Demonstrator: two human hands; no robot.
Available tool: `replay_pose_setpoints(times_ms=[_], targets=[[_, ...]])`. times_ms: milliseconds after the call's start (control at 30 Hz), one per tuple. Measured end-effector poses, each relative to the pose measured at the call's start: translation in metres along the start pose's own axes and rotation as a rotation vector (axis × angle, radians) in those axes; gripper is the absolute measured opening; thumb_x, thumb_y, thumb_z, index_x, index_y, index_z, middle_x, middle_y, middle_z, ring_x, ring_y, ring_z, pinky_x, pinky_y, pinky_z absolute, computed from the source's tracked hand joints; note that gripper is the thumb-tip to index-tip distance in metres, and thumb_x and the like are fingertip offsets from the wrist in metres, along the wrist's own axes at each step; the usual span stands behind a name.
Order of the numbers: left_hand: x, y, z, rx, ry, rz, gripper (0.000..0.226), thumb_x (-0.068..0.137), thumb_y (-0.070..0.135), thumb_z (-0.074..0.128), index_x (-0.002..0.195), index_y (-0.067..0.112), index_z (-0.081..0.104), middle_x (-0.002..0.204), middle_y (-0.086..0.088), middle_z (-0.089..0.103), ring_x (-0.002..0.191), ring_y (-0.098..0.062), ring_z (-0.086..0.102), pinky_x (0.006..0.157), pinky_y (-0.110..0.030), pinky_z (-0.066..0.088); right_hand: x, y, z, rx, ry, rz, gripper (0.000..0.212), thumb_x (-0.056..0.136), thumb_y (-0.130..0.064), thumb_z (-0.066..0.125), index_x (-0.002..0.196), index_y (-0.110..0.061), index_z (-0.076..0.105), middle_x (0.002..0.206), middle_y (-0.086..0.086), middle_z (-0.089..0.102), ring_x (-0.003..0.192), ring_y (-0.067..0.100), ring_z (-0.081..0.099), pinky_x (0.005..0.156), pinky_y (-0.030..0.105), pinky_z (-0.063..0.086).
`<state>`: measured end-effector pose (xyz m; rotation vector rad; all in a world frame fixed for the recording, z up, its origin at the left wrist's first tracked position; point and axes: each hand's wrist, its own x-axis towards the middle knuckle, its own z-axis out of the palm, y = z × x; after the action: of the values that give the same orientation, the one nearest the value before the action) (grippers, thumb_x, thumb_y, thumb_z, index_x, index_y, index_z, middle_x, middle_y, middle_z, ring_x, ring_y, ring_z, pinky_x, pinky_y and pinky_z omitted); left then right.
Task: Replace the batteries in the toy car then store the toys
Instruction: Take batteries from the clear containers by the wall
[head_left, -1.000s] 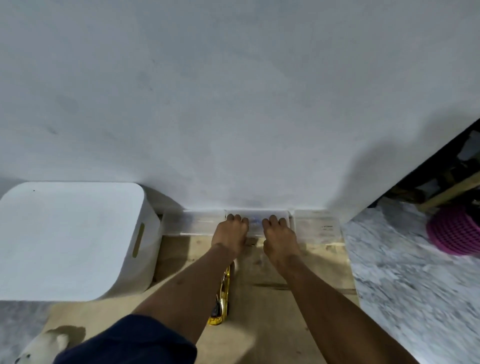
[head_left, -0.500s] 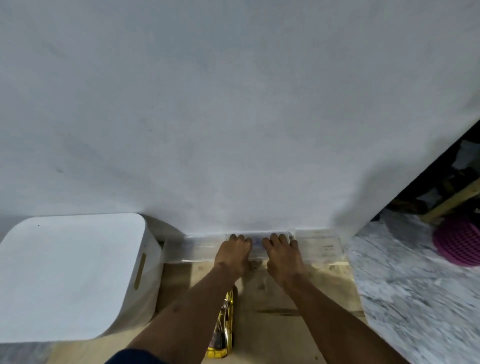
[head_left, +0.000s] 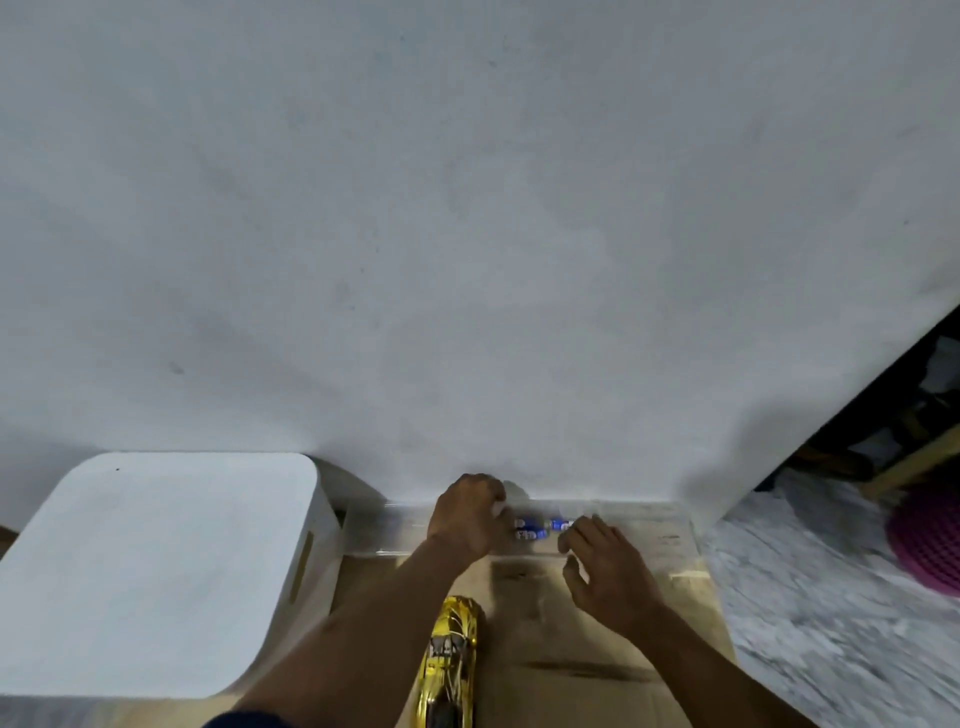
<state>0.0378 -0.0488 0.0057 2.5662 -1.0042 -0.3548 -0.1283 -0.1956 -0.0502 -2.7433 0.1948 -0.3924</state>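
Early on: left grip (head_left: 467, 514) curled at clear box (head_left: 654, 540), hold unclear; right grip (head_left: 602, 566) loose near batteries (head_left: 537, 527); toy car (head_left: 451, 665) lies aside.

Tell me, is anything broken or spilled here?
Nothing looks broken or spilled. The gold toy car lies on the wooden board, and the blue batteries sit inside the clear box by the wall. The picture is too blurry to tell more.

A tray (head_left: 654, 535) runs along the foot of the wall (head_left: 467, 260). The batteries (head_left: 540, 529) lie in it, between the left hand (head_left: 467, 514) and the right hand (head_left: 602, 566). The toy car (head_left: 449, 665) lies on the board (head_left: 571, 639) before the tray, and a bin (head_left: 156, 571) stands at the left.
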Motion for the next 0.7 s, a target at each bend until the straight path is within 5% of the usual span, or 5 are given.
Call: replay_pose_setpoints(times_ms=[167,333,467,600,700], targets=[[0.008,-0.001,0.001,-0.055,0.085,-0.040,0.027,0.086,0.036,0.063,0.106,0.023,0.075,0.106,0.003,0.073,0.101,-0.018,0.065,0.085,-0.027,0.051,0.024,-0.001,0.027,-0.037,-0.186,0.097,0.034,0.069,-0.020,0.078,0.102,-0.024,0.070,0.101,-0.003,0.069,0.089,0.018,0.069,0.072,0.027,0.057],[0.011,-0.003,0.003,-0.090,0.085,-0.069,0.026,0.080,0.041,0.065,0.097,0.025,0.076,0.096,0.006,0.075,0.090,-0.016,0.068,0.077,-0.024,0.052,0.047,-0.011,0.040,-0.162,-0.433,0.249,0.043,0.096,-0.029,0.046,0.135,-0.016,0.056,0.135,0.009,0.060,0.121,0.033,0.057,0.103,0.046,0.045],[0.011,-0.004,0.002,-0.111,0.085,-0.064,0.021,0.080,0.041,0.066,0.092,0.026,0.075,0.089,0.008,0.075,0.083,-0.013,0.068,0.071,-0.020,0.050,0.045,-0.018,0.051,-0.220,-0.471,0.280,0.045,0.087,-0.040,0.036,0.102,-0.021,0.074,0.104,0.005,0.074,0.090,0.031,0.064,0.077,0.046,0.057],[0.011,-0.006,0.003,-0.126,0.092,-0.076,0.018,0.081,0.041,0.067,0.089,0.027,0.075,0.085,0.008,0.074,0.079,-0.012,0.066,0.067,-0.018,0.045,0.043,-0.022,0.052,-0.141,-0.469,0.252,0.041,0.099,-0.030,0.040,0.131,-0.013,0.060,0.137,0.011,0.056,0.124,0.035,0.053,0.100,0.051,0.046],[0.012,-0.006,0.005,-0.136,0.103,-0.078,0.018,0.082,0.040,0.067,0.090,0.026,0.076,0.086,0.008,0.074,0.080,-0.013,0.066,0.069,-0.020,0.047,0.048,-0.019,0.066,-0.141,-0.531,0.302,0.030,0.074,-0.028,0.078,0.101,-0.016,0.077,0.107,0.011,0.069,0.098,0.030,0.067,0.065,0.052,0.057]])
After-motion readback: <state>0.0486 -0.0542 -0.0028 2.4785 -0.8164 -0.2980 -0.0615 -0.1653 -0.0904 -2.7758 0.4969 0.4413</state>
